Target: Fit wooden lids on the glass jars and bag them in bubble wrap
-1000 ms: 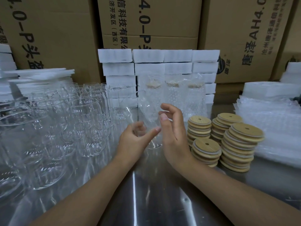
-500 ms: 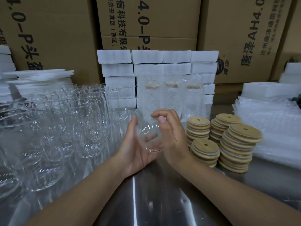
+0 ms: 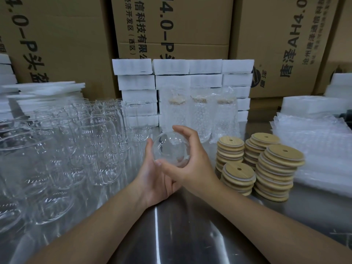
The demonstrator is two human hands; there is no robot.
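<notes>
left carton (image 3: 66,35): 0-P | middle carton (image 3: 190,25): 4.0-P, 信科技有限 | right carton (image 3: 276,25): 唐泽AH4.0

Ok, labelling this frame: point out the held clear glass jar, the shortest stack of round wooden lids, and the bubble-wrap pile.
Clear glass jar (image 3: 169,148), head view, round end facing camera.
Shortest stack of round wooden lids (image 3: 232,172), head view, top lid.
Bubble-wrap pile (image 3: 314,143), head view, top sheet.

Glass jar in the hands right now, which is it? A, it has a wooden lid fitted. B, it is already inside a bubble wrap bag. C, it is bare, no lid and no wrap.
C: the glass jar held between the left hand and right hand is clear glass all through, with no wood on it and no wrap round it; the wooden lids sit stacked to its right.
</notes>
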